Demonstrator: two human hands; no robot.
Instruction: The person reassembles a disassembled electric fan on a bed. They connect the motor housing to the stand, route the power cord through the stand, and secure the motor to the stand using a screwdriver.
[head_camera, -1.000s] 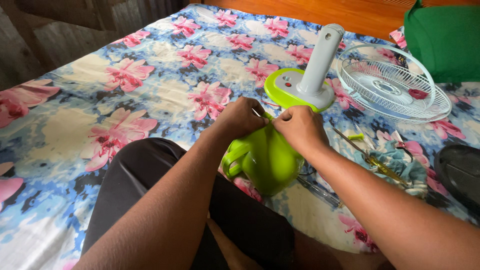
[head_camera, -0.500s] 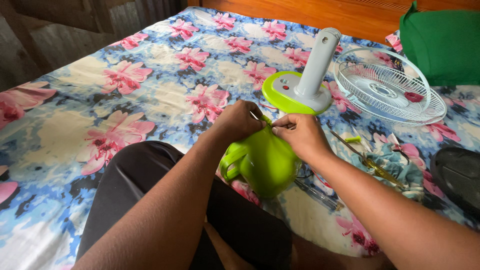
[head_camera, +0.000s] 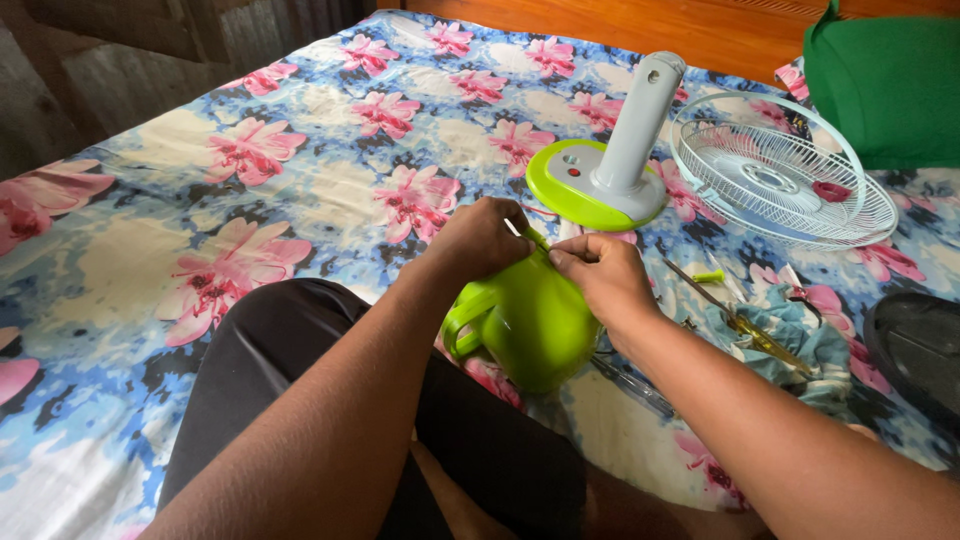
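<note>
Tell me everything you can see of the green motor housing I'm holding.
The green motor housing is a rounded, glossy lime-green shell that looks like plastic, with a moulded loop handle on its left side. It sits on the flowered bedsheet just in front of the person's knee, its narrow top end pointing toward the fan base. The left hand and right hand both pinch at that top edge. Its far side and inside are hidden.

Housing (head_camera: 530, 325): lime green. Base (head_camera: 590, 185): lime green and grey, red button. Grille (head_camera: 785, 170): white. Sheet (head_camera: 300, 180): blue, cream, pink flowers. Cushion (head_camera: 885, 85): green.
</note>
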